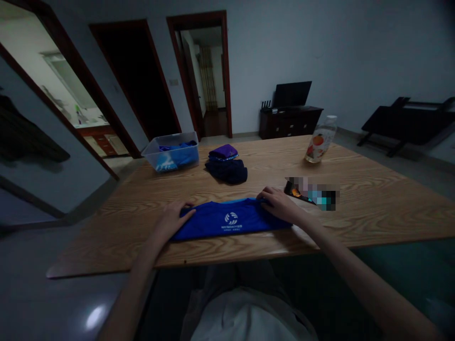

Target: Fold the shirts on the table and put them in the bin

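A blue T-shirt (209, 220), folded into a wide strip with a white printed logo, lies near the front edge of the wooden table. My left hand (174, 218) grips its left end, with the thumb over the cloth and the fingers along the far edge. At the right end, my right hand (277, 202) has its fingers curled over the far edge of the shirt. A lighter blue strip shows behind the collar. Some of the fingertips are hidden by the cloth and the hands.
Beyond the shirt lie a dark folded garment (229, 171) and a purple folded cloth (223, 151). A clear plastic bin (186, 156) of blue clothes stands at the back left. On the right are a bottle (320, 142) and a dark, partly pixelated item (302, 195). The wooden table (384, 203) has a rounded corner.
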{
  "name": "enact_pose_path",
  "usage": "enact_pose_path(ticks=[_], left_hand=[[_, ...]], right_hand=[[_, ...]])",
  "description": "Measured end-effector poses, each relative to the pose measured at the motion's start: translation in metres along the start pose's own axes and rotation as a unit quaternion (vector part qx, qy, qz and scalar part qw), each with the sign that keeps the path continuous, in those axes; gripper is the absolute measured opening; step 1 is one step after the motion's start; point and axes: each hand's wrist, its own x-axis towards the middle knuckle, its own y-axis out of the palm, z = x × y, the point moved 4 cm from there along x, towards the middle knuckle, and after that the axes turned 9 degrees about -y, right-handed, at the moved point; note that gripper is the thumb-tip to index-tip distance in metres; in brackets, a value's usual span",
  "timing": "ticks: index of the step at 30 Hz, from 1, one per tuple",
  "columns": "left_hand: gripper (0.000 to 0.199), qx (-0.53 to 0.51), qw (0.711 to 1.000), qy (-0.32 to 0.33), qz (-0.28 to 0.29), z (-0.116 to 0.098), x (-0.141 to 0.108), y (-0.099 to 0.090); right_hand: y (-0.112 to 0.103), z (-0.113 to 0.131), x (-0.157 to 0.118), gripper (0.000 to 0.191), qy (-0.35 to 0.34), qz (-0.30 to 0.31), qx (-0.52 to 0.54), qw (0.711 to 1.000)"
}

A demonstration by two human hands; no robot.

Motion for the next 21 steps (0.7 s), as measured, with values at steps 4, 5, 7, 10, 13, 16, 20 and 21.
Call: enact_pose_path(ticks=[4, 5, 7, 10, 13, 16, 20, 21], left_hand=[[0.032, 0.003, 0.999, 0.035, 0.017, -0.02, 0.009, 0.011], [0.028, 0.005, 0.999, 0.044, 0.016, -0.025, 0.01, 0.012], [0.022, 0.01, 0.998, 0.06, 0.008, -0.035, 0.01, 0.009], [0.02, 0.018, 0.996, 0.082, -0.011, -0.048, 0.002, -0.003], [0.02, 0.026, 0.995, 0.093, -0.029, -0.055, -0.014, -0.015], [0.02, 0.036, 0.995, 0.09, -0.031, -0.058, -0.034, -0.021], [0.014, 0.068, 0.994, 0.089, -0.001, -0.061, -0.059, -0.02], [0.017, 0.08, 0.992, 0.092, 0.009, -0.062, -0.065, -0.019]], right_hand=[[0.0, 0.008, 0.007, 0.029, -0.021, 0.004, 0.007, 1.0], [0.0, 0.009, 0.009, 0.027, -0.023, 0.001, 0.008, 1.0], [-0.002, 0.012, 0.012, 0.022, -0.032, -0.004, 0.014, 0.999], [-0.006, 0.016, 0.014, 0.017, -0.052, -0.01, 0.029, 0.998], [-0.014, 0.022, 0.011, 0.017, -0.055, -0.028, 0.035, 0.997], [-0.022, 0.03, 0.002, 0.017, -0.058, -0.043, 0.039, 0.997], [-0.025, 0.035, -0.013, 0.02, -0.08, -0.037, 0.034, 0.996], [-0.022, 0.037, -0.017, 0.022, -0.088, -0.031, 0.03, 0.995]])
